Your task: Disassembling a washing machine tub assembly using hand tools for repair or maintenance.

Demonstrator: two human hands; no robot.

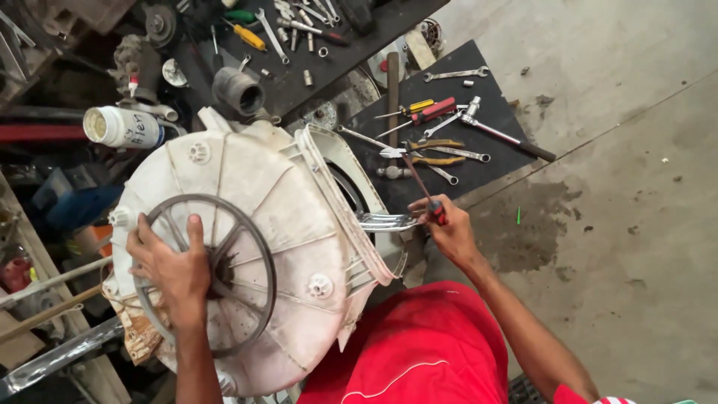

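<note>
**Hand on the pulley, screwdriver at the tub's seam**

A white plastic washer tub (254,247) lies on its side in front of the person, its ribbed back facing up toward the camera. The left hand (170,271) lies flat on the grey spoked pulley wheel (211,273) at the tub's centre, its grip spread, fingers reaching over the rim and spokes, pinching nothing. The right hand (447,228) sits to the right of the tub, its grip pressed together around the red handle of a screwdriver (420,185). The screwdriver's long axis runs up and to the left from that hand, its tip ending near the tub's rim band. Just left of the right hand, metal clips (385,221) stick out from the seam, touching or nearly touching the fingers; the right hand is by far the nearer to them. Beyond, a dark counter (479,82) carries wrenches, pliers (434,152) and another screwdriver. A white bottle (123,127) stands beside the tub's upper left.
</note>
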